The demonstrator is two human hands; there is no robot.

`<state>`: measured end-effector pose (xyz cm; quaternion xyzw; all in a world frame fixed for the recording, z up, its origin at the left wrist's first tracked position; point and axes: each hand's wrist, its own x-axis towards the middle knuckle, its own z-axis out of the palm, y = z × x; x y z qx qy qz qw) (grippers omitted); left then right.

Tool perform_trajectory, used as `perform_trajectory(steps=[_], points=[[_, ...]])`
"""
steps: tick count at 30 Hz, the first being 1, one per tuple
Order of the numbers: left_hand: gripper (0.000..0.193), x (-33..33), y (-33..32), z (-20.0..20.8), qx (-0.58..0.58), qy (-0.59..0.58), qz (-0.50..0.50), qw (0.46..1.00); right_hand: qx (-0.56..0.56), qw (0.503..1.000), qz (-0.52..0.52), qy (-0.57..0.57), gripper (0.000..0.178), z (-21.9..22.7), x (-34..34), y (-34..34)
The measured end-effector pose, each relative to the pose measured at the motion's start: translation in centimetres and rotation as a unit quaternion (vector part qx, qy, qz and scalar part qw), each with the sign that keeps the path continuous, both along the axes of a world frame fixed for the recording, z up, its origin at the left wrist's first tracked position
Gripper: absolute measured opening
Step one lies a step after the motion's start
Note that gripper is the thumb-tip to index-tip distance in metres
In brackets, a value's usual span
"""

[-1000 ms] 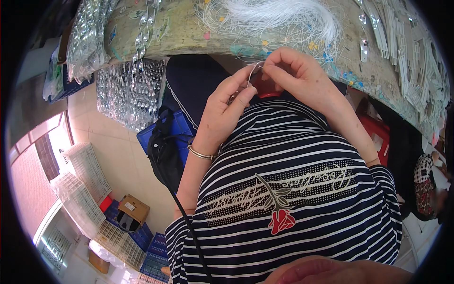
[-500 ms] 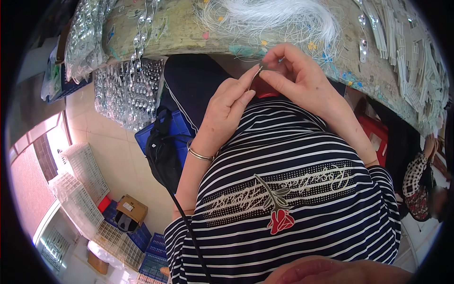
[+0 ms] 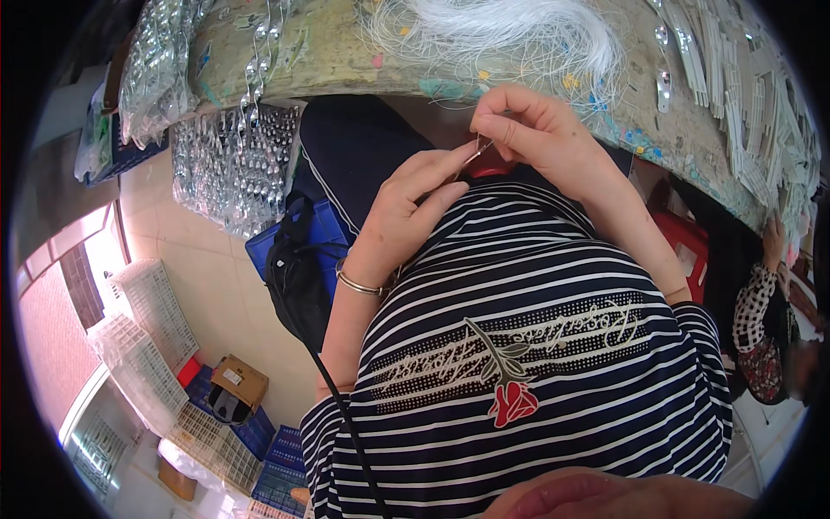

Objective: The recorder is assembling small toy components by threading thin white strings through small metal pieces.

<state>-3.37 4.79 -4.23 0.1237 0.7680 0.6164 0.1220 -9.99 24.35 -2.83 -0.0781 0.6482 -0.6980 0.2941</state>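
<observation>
My left hand (image 3: 406, 203) is closed, thumb and index finger gripping a thin, slim metal piece (image 3: 473, 158) that shines at its tip. Beside it, my right hand (image 3: 540, 138) pinches at the far end of that piece with thumb and forefinger. What lies between the right fingertips is too small to make out, perhaps a fine strand. Both hands are held in front of my striped shirt, just off the table's near edge. A bundle of white line (image 3: 536, 30) lies fanned out on the table (image 3: 328, 60) beyond them.
Strips of shiny twisted metal (image 3: 257, 65) hang over the table edge at left, near a bag of silver pieces (image 3: 156, 78). White strips (image 3: 752, 121) pile up at right. Stacked crates (image 3: 156, 320) and a cardboard box (image 3: 240, 381) stand on the floor. Another person (image 3: 761, 337) sits at far right.
My right hand has shifted slightly down and left, its fingers more curled. The left thumb has lifted a little away from the index finger, and the metal piece has tilted lower.
</observation>
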Motion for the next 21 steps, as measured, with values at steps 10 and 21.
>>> perform_trajectory(steps=[10, 21], points=[[0.015, -1.8, 1.1, 1.1, 0.143, -0.189, 0.111, 0.965, -0.005, 0.998, 0.027, -0.057, 0.01, 0.6, 0.1, -0.4], [0.012, -1.3, -0.6, 1.3, 0.137, -0.192, 0.183, 0.954, 0.051, 0.997, 0.052, -0.017, 0.013, 0.6, 0.6, 1.0]])
